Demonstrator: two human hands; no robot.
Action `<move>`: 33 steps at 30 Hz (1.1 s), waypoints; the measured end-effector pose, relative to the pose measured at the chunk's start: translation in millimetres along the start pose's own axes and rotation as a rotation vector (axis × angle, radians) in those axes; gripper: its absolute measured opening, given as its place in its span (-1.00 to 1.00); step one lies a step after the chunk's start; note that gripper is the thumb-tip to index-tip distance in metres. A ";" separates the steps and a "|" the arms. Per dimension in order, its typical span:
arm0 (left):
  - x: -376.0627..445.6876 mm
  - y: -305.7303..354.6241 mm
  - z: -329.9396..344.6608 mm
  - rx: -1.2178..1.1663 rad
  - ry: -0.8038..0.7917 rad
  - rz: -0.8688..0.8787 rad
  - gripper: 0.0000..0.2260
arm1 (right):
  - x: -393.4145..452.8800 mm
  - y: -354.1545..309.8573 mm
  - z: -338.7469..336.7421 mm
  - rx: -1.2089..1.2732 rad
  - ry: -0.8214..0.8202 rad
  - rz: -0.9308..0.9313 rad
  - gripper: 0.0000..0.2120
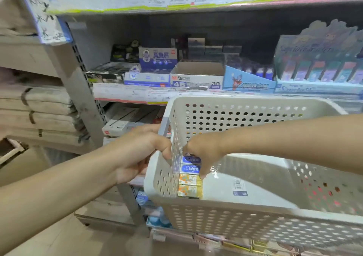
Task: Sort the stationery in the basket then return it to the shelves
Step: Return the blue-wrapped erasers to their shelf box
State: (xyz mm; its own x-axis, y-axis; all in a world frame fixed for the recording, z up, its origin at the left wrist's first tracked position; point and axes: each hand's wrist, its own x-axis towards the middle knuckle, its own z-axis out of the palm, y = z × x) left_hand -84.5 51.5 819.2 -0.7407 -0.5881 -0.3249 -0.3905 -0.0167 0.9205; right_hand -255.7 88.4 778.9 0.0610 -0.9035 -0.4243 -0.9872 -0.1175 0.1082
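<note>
Basket (255, 212) at lower right being gripped at rim by left hand (137, 153); blue erasers (190, 164) at frame centre being pinched by right hand (204, 153). Orange erasers (190, 185) left inside; shelving not yet done.

Hidden and cut-off bits
The right hand (204, 153) covered the top blue box (190, 160); the basket (245, 218) ran off the right edge.

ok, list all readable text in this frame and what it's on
"M&G", "4B", "30 PCS": white carton on the middle shelf.
"真集屑": blue-and-white box behind it.
Blurred, unreadable: shelf-edge price tags, small boxes in the basket, basket sticker, pastel display.
</note>
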 end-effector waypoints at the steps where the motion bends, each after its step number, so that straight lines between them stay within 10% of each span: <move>1: -2.5 -3.2 -11.8 0.004 0.003 -0.003 -0.49 | 6.2 -9.4 -5.1 -0.004 0.002 0.000 -0.53; 17: -27.2 -45.2 -143.0 0.037 -0.023 -0.026 -0.48 | 87.4 -114.7 -43.4 0.047 0.068 0.029 -0.60; 33: -14.8 -40.7 -168.8 -0.010 -0.003 -0.029 -0.48 | 68.9 -82.3 -121.7 0.144 0.298 0.035 -0.73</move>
State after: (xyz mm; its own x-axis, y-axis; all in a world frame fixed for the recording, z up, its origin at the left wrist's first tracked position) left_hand 34.6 -75.6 823.2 -0.7304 -0.5851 -0.3525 -0.4068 -0.0419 0.9126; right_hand -152.3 -14.3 850.2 0.0465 -0.9893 -0.1383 -0.9988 -0.0442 -0.0192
